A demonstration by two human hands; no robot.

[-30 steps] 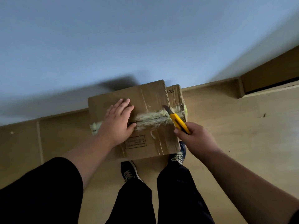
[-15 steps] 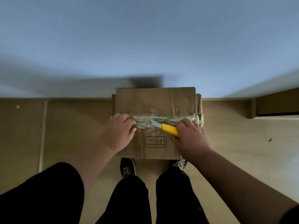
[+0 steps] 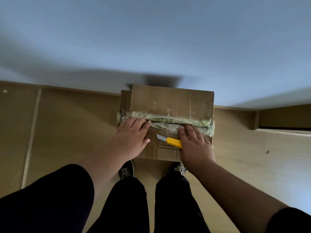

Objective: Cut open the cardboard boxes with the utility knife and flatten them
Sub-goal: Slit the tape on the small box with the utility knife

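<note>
A brown cardboard box [image 3: 171, 101] stands on the floor against the wall, just ahead of my feet. A strip of crumpled, greenish tape [image 3: 168, 119] runs across its top seam, and a dark slit shows along it. My left hand [image 3: 133, 138] lies on the left part of the top flap with its fingertips at the seam. On the right part lies my right hand [image 3: 195, 145], fingers stretched to the seam. It holds the yellow utility knife [image 3: 173, 142] under the thumb and palm, the bare blade pointing left over the printed label.
A pale wall [image 3: 151, 39] rises right behind the box. Wooden floor [image 3: 67, 132] spreads to both sides. A wooden door frame or step [image 3: 282, 118] sits at the right. My dark shoes [image 3: 126, 170] stand just in front of the box.
The knife has drawn left along the taped seam, then come off it and now lies flat over the label. My right fingers have stretched out to the seam. The left hand stayed put.
</note>
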